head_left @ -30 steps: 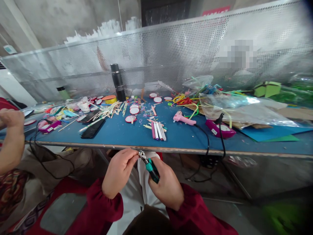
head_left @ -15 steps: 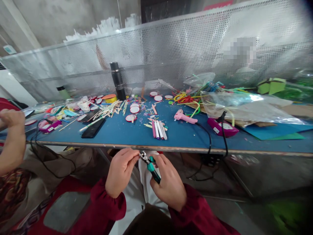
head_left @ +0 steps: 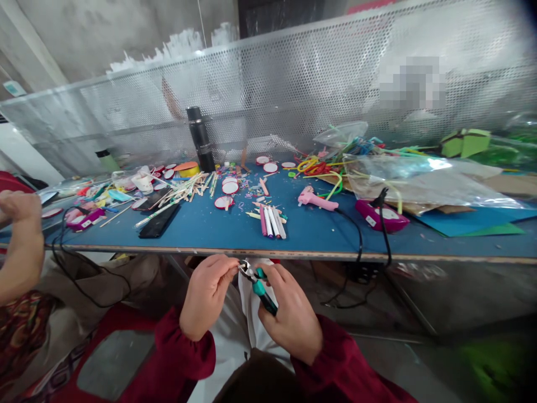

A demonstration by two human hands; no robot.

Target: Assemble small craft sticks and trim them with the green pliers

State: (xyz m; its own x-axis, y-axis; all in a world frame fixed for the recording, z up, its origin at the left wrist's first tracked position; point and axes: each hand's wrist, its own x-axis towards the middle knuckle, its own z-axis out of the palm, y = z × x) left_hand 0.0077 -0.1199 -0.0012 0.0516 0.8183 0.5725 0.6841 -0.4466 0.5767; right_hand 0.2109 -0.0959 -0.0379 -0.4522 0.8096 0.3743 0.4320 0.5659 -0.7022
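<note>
My right hand [head_left: 288, 314] grips small pliers [head_left: 258, 282] with teal handles, jaws pointing up and left. My left hand [head_left: 207, 295] pinches something tiny right at the jaws [head_left: 243, 267]; I cannot make out what it is. Both hands sit over my lap, just below the front edge of the blue table [head_left: 293, 235]. On the table above them lie a few markers [head_left: 271, 222] side by side.
A pink glue gun [head_left: 315, 200] with a black cord, a magenta device [head_left: 382, 217], a black phone [head_left: 159, 220], a black bottle [head_left: 200, 140], sticks and round discs litter the table. Another person's arm [head_left: 20, 240] is at the left. A perforated metal screen backs the table.
My right fingers have loosened and re-spread on the pliers' handles. Both hands stay in nearly the same place; the view has tilted slightly.
</note>
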